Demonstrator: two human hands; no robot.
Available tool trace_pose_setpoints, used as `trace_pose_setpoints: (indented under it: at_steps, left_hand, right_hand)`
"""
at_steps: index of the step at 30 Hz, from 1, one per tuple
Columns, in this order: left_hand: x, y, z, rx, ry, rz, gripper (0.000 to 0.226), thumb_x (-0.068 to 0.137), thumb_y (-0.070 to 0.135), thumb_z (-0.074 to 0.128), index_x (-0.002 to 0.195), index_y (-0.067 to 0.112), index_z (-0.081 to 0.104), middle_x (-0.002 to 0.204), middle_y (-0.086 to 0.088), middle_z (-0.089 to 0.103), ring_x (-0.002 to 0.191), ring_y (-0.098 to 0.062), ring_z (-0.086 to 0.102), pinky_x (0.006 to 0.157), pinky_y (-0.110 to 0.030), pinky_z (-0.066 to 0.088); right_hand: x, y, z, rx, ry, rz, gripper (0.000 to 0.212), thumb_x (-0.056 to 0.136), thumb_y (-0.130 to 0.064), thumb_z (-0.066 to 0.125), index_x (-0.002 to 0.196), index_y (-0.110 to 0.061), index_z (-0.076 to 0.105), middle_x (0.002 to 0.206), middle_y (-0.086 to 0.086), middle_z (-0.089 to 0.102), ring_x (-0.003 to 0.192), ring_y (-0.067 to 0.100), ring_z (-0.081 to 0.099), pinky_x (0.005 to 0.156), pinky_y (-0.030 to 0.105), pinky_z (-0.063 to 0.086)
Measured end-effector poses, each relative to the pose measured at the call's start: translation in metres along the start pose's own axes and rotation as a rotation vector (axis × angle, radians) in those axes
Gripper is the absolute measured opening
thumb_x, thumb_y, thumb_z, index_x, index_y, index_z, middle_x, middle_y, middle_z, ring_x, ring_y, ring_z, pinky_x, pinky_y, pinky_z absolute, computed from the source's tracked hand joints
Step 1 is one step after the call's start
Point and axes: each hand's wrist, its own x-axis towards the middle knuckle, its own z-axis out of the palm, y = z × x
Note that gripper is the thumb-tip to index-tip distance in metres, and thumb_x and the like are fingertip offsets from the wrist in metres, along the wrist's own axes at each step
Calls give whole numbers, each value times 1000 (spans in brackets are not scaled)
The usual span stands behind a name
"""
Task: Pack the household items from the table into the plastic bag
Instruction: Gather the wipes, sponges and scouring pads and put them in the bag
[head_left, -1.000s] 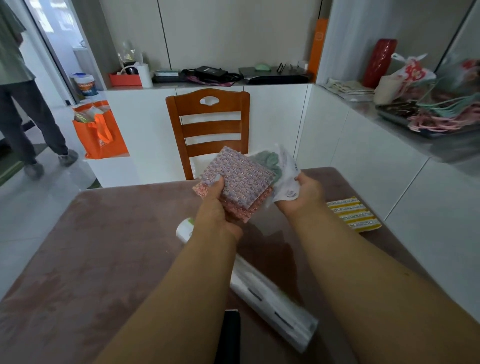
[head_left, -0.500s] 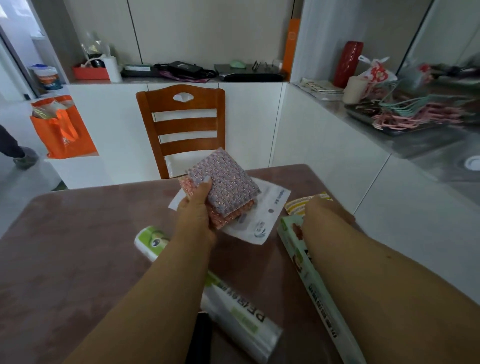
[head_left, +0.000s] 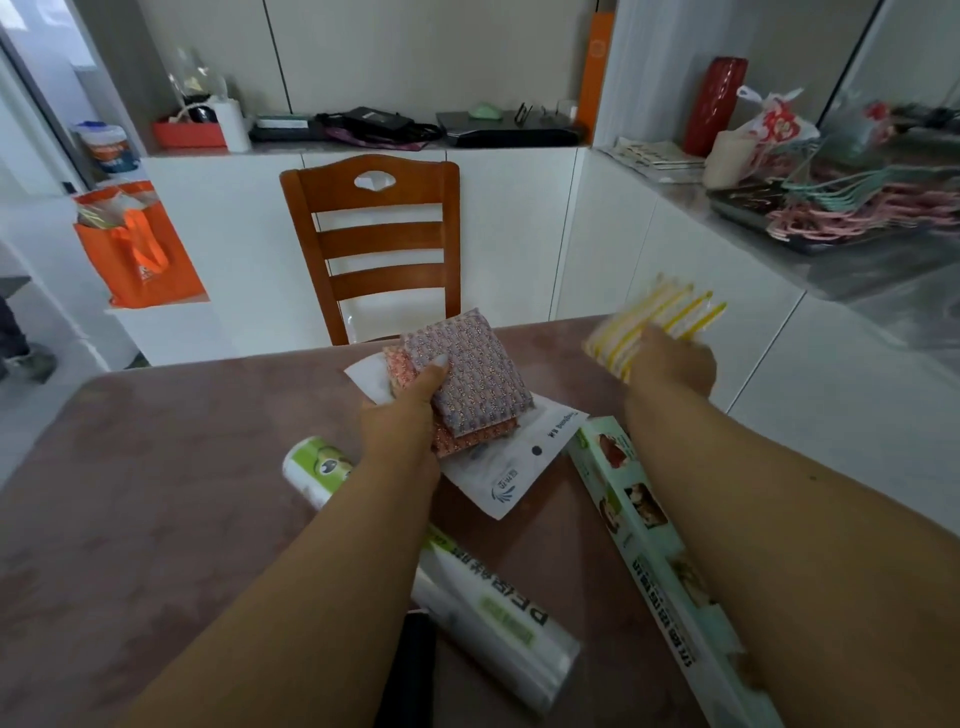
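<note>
Here, a stack of patterned scouring pads (head_left: 470, 382) is held in the left hand (head_left: 402, 415), the thumb pressed on top of the upper, purplish pad and an orange-pink pad showing beneath it. The white plastic bag (head_left: 511, 467) is seen flat under the pads, partly pinched in the same grip and partly lying on the brown desk (head_left: 156, 467); whether its mouth is spread cannot be told.

The right hand (head_left: 670, 364) is raised above the far right corner of the desk, and its grip is clenched on a packet of yellow-striped cloths (head_left: 657, 319), which is blurred by motion and clear of the desk surface.

Two items are left lying on the desk. A roll of clear plastic film (head_left: 488, 613) with a green-and-white label is partly hidden beneath the left forearm, its near end pointing toward the camera. A long, pale green box of cling wrap (head_left: 634, 514) is laid just beside the bag's right edge and is partly covered by the right forearm. Behind the desk, a wooden chair (head_left: 371, 239) is pushed in close, and an orange bag (head_left: 137, 249) is seen on a low white ledge at left.
</note>
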Motion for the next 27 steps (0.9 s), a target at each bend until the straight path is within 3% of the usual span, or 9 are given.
trace_pose_setpoints:
  at_steps: [2,4,6,8,10,13,15,22,27]
  left_hand:
    - [-10,13,1,41,-32,-13,65,65,21,88,121,10,57,109,-15,72,90,-37,72,75,-65,55]
    - [-19,26,0,80,-61,-9,65,64,23,88,120,10,59,107,-15,73,88,-37,73,75,-64,55]
    - [-33,40,-1,107,-118,-39,68,64,24,88,124,9,58,108,-16,74,89,-38,73,76,-65,55]
    - [-56,55,-1,142,-183,-94,62,71,26,83,125,9,58,109,-17,73,93,-39,72,80,-64,54]
    - [-81,68,-5,195,-247,-149,50,80,29,75,124,10,60,111,-17,73,98,-38,71,82,-55,57]
    - [-120,84,-18,239,-325,-214,54,80,34,73,127,12,58,116,-19,71,105,-39,68,87,-54,54]
    - [-142,91,-29,290,-336,-217,55,80,35,73,128,11,58,116,-19,71,106,-39,67,93,-56,51]
    - [-236,93,-41,543,-334,-151,53,86,55,57,114,11,65,111,-18,72,96,-34,72,83,-46,59]
    - [-292,83,-55,757,-364,-106,57,75,37,79,124,14,61,107,-12,75,96,-30,73,92,-49,55]
  right_hand:
    - [-23,-23,-5,214,-205,-101,25,76,-33,63,88,-11,66,94,8,71,91,32,69,81,42,56]
    - [-56,-44,-12,399,-572,-56,14,79,-21,64,87,-11,69,95,11,74,94,33,70,84,45,56]
    - [-89,-51,-25,410,-862,-3,21,84,-14,59,101,-6,68,103,15,73,98,34,69,93,51,52]
    - [-111,-48,-39,327,-992,23,14,89,-7,55,96,-3,66,87,12,76,82,27,72,91,48,53]
    - [-126,-41,-57,269,-1044,46,7,86,-11,63,88,-6,68,73,5,77,66,18,73,86,40,55]
    - [-137,-29,-82,232,-1151,164,46,68,-32,75,108,-10,70,90,4,76,73,16,72,73,32,55]
    - [-144,-26,-100,179,-1198,224,61,67,-33,77,122,-10,64,105,9,72,85,23,71,75,35,55]
    - [-187,-11,-170,-16,-1299,196,38,81,-15,69,119,-10,64,107,12,73,94,28,69,85,40,54]
    - [-232,-4,-204,-117,-1282,-11,33,77,-16,76,108,-18,66,107,8,73,100,27,69,97,44,50]
